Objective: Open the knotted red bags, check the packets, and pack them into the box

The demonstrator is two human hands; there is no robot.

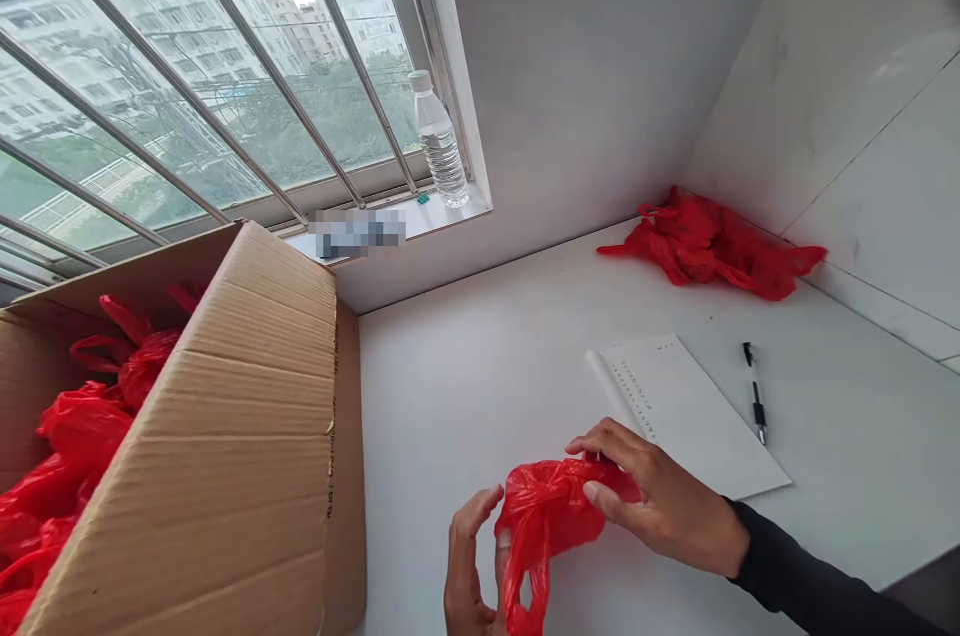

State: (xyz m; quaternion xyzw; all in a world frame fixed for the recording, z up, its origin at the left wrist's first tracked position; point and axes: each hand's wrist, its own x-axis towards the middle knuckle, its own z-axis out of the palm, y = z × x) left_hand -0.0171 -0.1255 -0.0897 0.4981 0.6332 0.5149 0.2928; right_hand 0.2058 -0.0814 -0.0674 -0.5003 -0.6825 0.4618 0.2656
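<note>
A red plastic bag (559, 516), bunched round contents I cannot make out, is between my two hands just above the white table. One of its loop handles hangs down at the near left. My left hand (474, 566) is curved against the bag's left side, thumb and fingers at its edge and partly hidden by the handle. From the right, my right hand (652, 496) grips the bag's top and right side, thumb in front and fingers behind. Just beyond this hand lies an open notebook (697, 406) with a few handwritten lines.
On the left stands an open cardboard box (225, 436) holding several red bags (90, 426). A pen (755, 391) lies right of the notebook. Crumpled red bags (705, 241) sit in the far corner by the wall. A water bottle (439, 146) stands on the windowsill.
</note>
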